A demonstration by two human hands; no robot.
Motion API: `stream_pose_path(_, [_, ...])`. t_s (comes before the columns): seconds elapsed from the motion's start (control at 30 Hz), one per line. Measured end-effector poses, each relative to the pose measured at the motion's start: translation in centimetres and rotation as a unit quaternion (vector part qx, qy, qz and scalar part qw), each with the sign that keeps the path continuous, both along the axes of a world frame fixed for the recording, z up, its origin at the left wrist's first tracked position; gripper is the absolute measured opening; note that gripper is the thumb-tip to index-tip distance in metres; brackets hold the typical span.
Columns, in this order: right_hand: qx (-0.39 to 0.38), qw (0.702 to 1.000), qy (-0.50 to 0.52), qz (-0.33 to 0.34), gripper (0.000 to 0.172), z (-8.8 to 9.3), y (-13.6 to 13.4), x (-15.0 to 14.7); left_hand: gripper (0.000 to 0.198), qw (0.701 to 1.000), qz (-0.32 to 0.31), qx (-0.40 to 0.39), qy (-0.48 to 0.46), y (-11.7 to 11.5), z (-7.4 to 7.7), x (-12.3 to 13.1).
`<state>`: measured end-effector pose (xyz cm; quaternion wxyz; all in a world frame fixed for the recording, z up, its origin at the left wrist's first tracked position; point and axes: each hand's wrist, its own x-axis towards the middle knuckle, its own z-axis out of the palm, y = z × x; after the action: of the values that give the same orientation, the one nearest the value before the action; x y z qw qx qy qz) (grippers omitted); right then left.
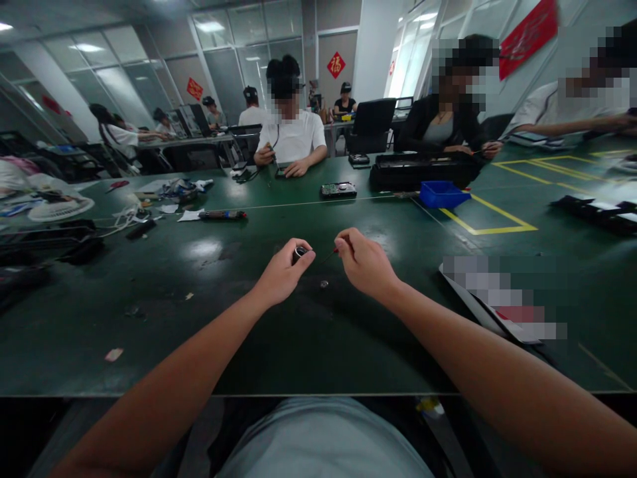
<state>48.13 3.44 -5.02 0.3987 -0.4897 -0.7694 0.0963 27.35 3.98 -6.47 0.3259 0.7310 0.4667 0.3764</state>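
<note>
My left hand (282,272) is closed around a small dark cylindrical part (299,251), held just above the green table (149,318). My right hand (363,262) pinches a thin tool with a red handle (332,253); its tip points left toward the part. The two hands are a short gap apart. A tiny metal piece (324,284) lies on the table below and between them.
Across the table a person in a white shirt (293,136) works; others sit at the right. A blue bin (442,194), a black tray (423,169), a hard drive (338,190) and a screwdriver (223,214) lie further off. Clutter and cables fill the left side (60,219).
</note>
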Motion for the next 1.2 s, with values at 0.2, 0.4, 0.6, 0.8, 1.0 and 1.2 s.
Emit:
stream_pose_path(0.2, [0.005, 1.000, 0.003, -0.005, 0.019, 0.1, 0.1, 0.1, 0.028, 0.993, -0.025, 0.051, 0.107, -1.0, 1.1, 1.3])
stream_pose_path(0.4, [0.012, 1.000, 0.007, -0.003, 0.020, -0.1, 0.1, 0.1, 0.032, 0.959, -0.090, 0.067, 0.261, -0.7, 1.3, 1.9])
stream_pose_path(0.6, [0.013, 1.000, 0.002, -0.005, 0.020, -0.1, 0.2, 0.0, 0.038, 0.897, -0.111, 0.053, 0.424, -0.2, -0.3, 2.7])
stream_pose_path(0.8, [0.019, 1.000, -0.001, 0.000, 0.020, -0.3, 0.2, 0.1, 0.034, 0.891, -0.122, 0.088, 0.429, 0.1, -0.4, 2.6])
stream_pose_path(1.0, [0.013, 1.000, 0.002, 0.004, 0.022, -0.1, 0.1, 0.1, 0.024, 0.954, -0.076, 0.035, 0.288, 0.7, 0.4, -0.2])
stream_pose_path(1.2, [-0.005, 1.000, 0.000, 0.004, 0.025, -0.1, 0.1, 0.2, 0.035, 0.991, 0.030, -0.071, 0.105, 2.1, 1.0, -5.3])
